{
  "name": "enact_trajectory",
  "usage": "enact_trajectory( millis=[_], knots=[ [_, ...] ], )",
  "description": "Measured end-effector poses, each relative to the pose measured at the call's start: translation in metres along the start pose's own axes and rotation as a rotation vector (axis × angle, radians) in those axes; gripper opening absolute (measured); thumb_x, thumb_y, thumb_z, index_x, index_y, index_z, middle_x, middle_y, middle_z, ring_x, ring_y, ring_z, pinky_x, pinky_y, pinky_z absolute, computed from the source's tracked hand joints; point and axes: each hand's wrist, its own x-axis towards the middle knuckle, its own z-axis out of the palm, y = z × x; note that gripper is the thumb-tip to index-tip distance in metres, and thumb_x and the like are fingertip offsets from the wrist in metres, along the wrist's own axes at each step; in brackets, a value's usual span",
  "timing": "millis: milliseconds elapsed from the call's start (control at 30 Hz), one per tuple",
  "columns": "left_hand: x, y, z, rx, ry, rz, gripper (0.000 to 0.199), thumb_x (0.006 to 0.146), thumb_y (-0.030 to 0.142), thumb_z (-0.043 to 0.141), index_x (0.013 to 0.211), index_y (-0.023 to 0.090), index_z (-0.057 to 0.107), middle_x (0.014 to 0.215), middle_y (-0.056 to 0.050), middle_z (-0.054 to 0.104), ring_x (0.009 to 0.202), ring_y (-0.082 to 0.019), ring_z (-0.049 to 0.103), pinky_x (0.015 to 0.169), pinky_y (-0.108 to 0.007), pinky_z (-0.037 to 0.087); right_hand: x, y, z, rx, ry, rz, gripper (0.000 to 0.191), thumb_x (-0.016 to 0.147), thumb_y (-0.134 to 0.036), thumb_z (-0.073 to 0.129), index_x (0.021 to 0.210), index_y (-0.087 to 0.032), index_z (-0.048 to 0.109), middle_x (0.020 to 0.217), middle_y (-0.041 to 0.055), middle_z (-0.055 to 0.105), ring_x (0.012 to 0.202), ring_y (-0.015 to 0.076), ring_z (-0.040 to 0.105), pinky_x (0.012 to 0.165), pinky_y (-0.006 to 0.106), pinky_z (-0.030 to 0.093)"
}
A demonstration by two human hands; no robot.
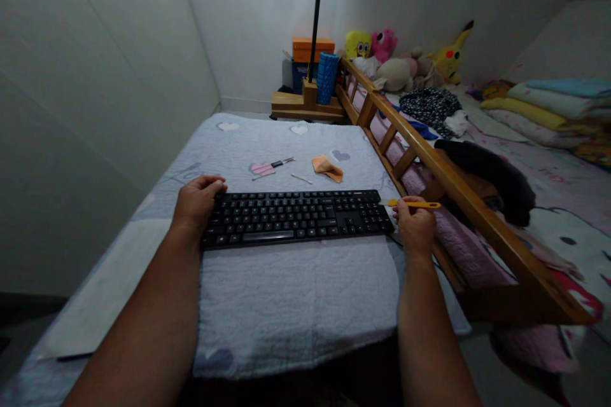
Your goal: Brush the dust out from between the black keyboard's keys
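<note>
A black keyboard [296, 217] lies across the quilted cloth in front of me. My left hand [195, 202] grips its left end, thumb and fingers at the upper left corner. In my right hand [415, 222] is a small brush with a yellow handle [429, 205]. Its pale tip points left and reaches the number pad at the keyboard's right end. Behind the keyboard lie a crumpled orange cloth [328, 168], two thin cotton swabs [301, 179] and a slim tool [282, 162] with a dark grip and metal tips, whose kind I cannot make out.
A light quilt [291, 305] covers the work surface. Along its right side runs a wooden rail [420, 133], with a bed [563, 216], bedding and plush toys beyond. At the back stand a black pole [317, 13], a blue roller [327, 79] and an orange box [312, 49].
</note>
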Motion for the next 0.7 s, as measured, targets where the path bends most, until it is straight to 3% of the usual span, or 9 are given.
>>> enact_trajectory(
  millis=[233, 467, 700],
  knots=[
    [-0.0024, 0.0024, 0.0, 0.0, 0.0, 0.005, 0.022, 0.061, 0.029, 0.068, 0.08, 0.019, 0.071, 0.072, -0.001, 0.068, 0.073, -0.018, 0.063, 0.076, -0.029, 0.052, 0.0006, -0.0024, -0.0044, -0.195, 0.159, -0.064, 0.018, 0.077, -0.039, 0.052, 0.071, -0.023, 0.058, 0.061, 0.0045, 0.065, 0.065, 0.025, 0.066, 0.071, 0.036, 0.051],
    [0.0012, -0.0023, 0.0004, -0.01, -0.007, 0.006, 0.023, 0.062, 0.031, 0.069, 0.081, 0.019, 0.071, 0.074, -0.001, 0.069, 0.075, -0.019, 0.064, 0.079, -0.031, 0.053, -0.0007, -0.0041, 0.0, -0.025, 0.01, -0.044, 0.025, 0.08, -0.048, 0.054, 0.081, -0.023, 0.058, 0.067, 0.0033, 0.067, 0.059, 0.0209, 0.064, 0.062, 0.032, 0.05],
    [-0.0029, 0.0048, 0.0004, 0.004, 0.002, -0.004, 0.02, 0.062, 0.028, 0.068, 0.08, 0.019, 0.071, 0.073, -0.001, 0.069, 0.075, -0.019, 0.064, 0.079, -0.03, 0.053, 0.0011, -0.0026, -0.0079, -0.276, 0.181, -0.059, 0.019, 0.073, -0.037, 0.045, 0.068, -0.024, 0.058, 0.06, 0.007, 0.062, 0.069, 0.0282, 0.063, 0.069, 0.038, 0.045]
  ],
)
